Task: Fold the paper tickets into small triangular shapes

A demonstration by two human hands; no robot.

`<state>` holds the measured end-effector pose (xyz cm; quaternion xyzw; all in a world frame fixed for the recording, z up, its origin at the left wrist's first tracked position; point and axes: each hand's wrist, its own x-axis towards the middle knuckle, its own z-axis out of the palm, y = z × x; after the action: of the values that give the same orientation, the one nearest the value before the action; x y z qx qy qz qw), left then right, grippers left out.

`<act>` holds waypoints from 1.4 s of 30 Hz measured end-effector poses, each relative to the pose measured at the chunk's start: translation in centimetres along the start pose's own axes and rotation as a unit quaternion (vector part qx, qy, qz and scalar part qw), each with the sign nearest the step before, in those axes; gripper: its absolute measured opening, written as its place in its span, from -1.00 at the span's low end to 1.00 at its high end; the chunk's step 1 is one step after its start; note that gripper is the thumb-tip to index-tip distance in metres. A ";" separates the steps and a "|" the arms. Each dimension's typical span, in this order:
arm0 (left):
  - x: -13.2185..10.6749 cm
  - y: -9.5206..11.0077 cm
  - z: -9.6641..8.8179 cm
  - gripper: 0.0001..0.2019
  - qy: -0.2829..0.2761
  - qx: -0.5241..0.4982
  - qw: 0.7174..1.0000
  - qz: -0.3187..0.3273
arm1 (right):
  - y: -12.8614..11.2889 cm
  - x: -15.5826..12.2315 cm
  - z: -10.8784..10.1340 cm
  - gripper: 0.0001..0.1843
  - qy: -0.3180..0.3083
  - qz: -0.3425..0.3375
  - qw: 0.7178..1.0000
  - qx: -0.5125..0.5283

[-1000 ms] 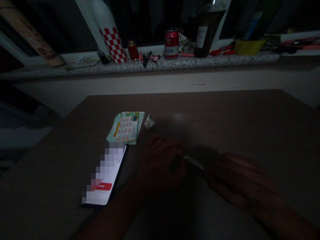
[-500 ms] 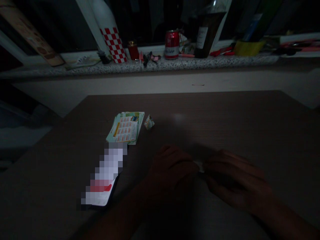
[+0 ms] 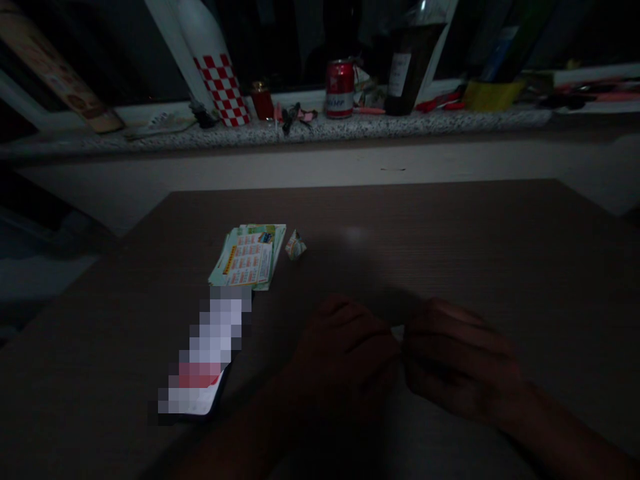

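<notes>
Find the paper [image 3: 398,332] over the worktop [image 3: 475,233], held between left hand [image 3: 350,340] and right hand [image 3: 455,347]. Note left grip together, clamped on one side of the paper; note right grip likewise, clamped from the opposite side. See only a small pale part between the hands; cannot make out fingertips or full shape in dim light.

Record, left of the hands, a phone [image 3: 203,403] lying face up, screen lit and mostly blurred. Record just beyond it a stack of printed cards [image 3: 250,260], edges uneven, and just right of the stack a small folded piece [image 3: 295,247], pointed at the top.

Inspect containers along the sill [image 3: 425,125] at the back. List from left to right: a printed tube [image 3: 65,77]; a checked bottle [image 3: 215,77], red and white below, plain white above; a small red jar [image 3: 262,103], gold-coloured cap on; a red can [image 3: 340,90], upright; a dark bottle [image 3: 415,60] with pale label. Cannot see inside tube, checked bottle, jar or can. Note clear glass above a dark lower part in the dark bottle; cannot tell liquid from tint. Observe farther right a yellow tub [image 3: 493,95], with a dark green item [image 3: 520,47] rising above; cannot tell whether inside or behind.
</notes>
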<state>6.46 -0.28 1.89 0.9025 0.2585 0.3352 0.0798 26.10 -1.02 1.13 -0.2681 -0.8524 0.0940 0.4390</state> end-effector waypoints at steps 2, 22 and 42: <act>-0.1 -0.1 -0.1 -0.93 -0.002 0.006 1.000 0.010 | 0.0 -0.2 0.0 -0.84 -0.012 0.009 1.000 -0.002; 0.0 -0.3 0.2 -0.94 0.050 -0.055 0.995 0.059 | -0.1 -0.1 -0.2 -0.78 0.011 0.023 1.000 -0.009; -0.9 -1.5 -2.4 -0.86 0.142 -0.062 0.986 -0.068 | 1.7 0.3 -2.5 -0.82 0.026 0.058 0.998 -0.007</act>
<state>3.74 0.49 2.75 0.8194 0.3068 0.4690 0.1204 28.56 0.35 2.14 -0.3229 -0.8243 0.1065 0.4526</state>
